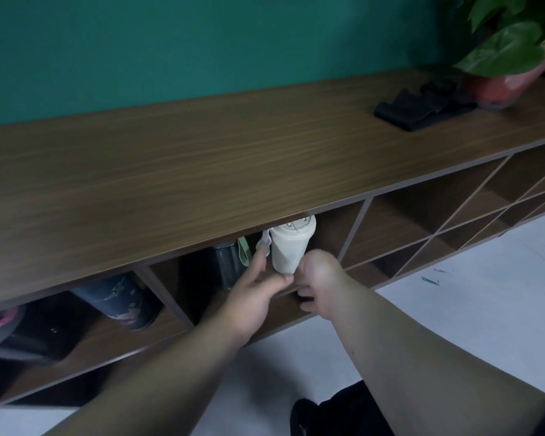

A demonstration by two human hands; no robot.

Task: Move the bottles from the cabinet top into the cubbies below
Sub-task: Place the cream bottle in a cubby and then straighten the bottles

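While both forearms reach forward from the bottom edge of the head view, the two hands meet at the mouth of a cubby just under the front edge of the long wooden surface (202, 158). A cream bottle (289, 247) with a lidded top stands upright in that cubby (324, 234), its lid nearly touching the underside of the surface. The left hand (258, 294) lies at the bottle's left side, fingers loosely spread, the forefinger stretched up along a small grey tag hanging from the bottle. The right hand (320, 284) sits at the bottle's lower right with fingers curled under; whether it grips the base cannot be told. A dark bottle (230, 262) with a pale green strap stands just left of the cream one. One cubby further left lies a dark blue patterned bottle (120, 297), tilted. Near the surface's far right corner rest a black folded cloth (422, 111) and a potted plant (513, 58).
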